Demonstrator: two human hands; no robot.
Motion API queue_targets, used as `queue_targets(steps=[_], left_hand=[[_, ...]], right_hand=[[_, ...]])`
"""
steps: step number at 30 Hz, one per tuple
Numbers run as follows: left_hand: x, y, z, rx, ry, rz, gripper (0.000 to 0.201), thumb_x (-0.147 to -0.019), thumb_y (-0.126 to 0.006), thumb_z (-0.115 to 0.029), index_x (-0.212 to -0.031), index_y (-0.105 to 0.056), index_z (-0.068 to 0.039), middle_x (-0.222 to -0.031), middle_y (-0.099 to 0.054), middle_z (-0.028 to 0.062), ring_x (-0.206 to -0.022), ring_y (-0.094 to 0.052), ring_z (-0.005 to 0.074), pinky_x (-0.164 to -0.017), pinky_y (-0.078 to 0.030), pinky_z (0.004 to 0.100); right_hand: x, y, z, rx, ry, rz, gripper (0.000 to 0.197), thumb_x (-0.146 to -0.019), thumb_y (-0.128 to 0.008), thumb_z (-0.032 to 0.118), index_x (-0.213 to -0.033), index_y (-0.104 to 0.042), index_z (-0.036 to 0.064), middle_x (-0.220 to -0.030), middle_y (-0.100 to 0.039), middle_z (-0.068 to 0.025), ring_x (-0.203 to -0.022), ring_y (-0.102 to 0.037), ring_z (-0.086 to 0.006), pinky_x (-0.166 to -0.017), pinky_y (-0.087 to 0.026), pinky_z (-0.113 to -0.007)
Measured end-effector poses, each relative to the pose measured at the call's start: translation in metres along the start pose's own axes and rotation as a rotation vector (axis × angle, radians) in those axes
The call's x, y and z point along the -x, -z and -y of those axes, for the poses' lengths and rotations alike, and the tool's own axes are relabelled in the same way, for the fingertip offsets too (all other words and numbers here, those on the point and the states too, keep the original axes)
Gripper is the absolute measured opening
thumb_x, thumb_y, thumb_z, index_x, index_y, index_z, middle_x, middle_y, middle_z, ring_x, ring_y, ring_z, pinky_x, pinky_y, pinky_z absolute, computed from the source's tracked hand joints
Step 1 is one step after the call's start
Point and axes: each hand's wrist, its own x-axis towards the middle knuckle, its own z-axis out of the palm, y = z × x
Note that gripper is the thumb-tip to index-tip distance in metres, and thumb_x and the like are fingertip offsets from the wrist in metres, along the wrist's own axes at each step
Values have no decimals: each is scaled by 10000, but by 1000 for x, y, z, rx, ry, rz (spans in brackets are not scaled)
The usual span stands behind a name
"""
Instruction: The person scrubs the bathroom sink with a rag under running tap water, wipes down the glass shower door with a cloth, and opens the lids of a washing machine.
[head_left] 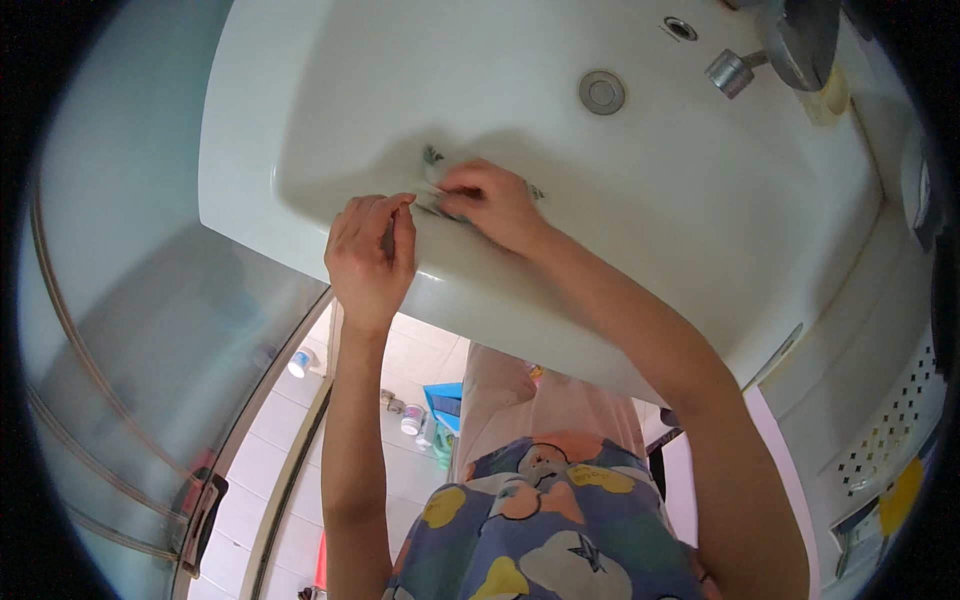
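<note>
A thin, whitish piece with dark green print (432,156) lies at the near wall of the white sink (420,60); it looks soft, but its kind I cannot make out. My right hand (497,207) is curled closed around its middle, with a printed bit showing on either side of the fingers. Just left of it, over the sink's front rim, my left hand (368,250) is pinched closed, its thumb and fingertips meeting at the piece's left edge. Most of the piece is hidden beneath my right fingers.
A round metal drain (602,92) sits in the basin, and a metal faucet (735,72) juts in at the far right. Glass panels (150,270) stand at the left. Below are a blue dustpan (443,402) and small bottles (412,418) on the tiled floor.
</note>
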Motion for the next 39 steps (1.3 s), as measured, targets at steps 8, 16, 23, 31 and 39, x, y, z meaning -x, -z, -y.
queue_targets(steps=[8,16,23,31,39], left_hand=[[8,9,7,-22,-5,-35,107,-783,-604,-13,-866,-660,-50,-807,-646,89,-737,-610,244,-681,-478,350],[6,5,4,-29,34,-28,113,-780,-603,3,-854,-666,-54,-755,-639,74,-751,-608,234,-690,-472,339],[6,7,4,-28,1,-63,100,-754,-627,-9,-833,-664,-57,-761,-635,63,-725,-601,222,-651,-467,331],[6,7,3,-23,-25,-10,121,-757,-615,-13,-856,-668,-58,-774,-637,83,-761,-609,252,-701,-470,344],[2,1,-3,-6,-15,-8,130,-768,-607,-10,-870,-671,-59,-773,-636,83,-763,-608,244,-701,-463,351]], right_hand=[[128,87,3,267,-458,-23,191,-741,-705,69,-931,-687,80,-1041,-602,-80,-924,-609,-228,-811,-496,-313],[-59,10,-51,256,364,-161,162,-712,-687,2,-858,-669,68,-1017,-592,-78,-962,-574,-259,-799,-488,-348],[-119,-21,-11,-62,22,-592,217,-754,-658,0,-956,-588,42,-996,-563,-97,-929,-561,-257,-768,-469,-351],[41,94,-76,724,280,-20,306,-731,-648,-19,-999,-658,128,-1138,-560,-73,-1045,-527,-267,-907,-433,-370],[-49,47,-77,419,65,-733,284,-743,-666,-10,-998,-638,112,-1144,-537,-108,-1122,-482,-299,-962,-391,-393]])
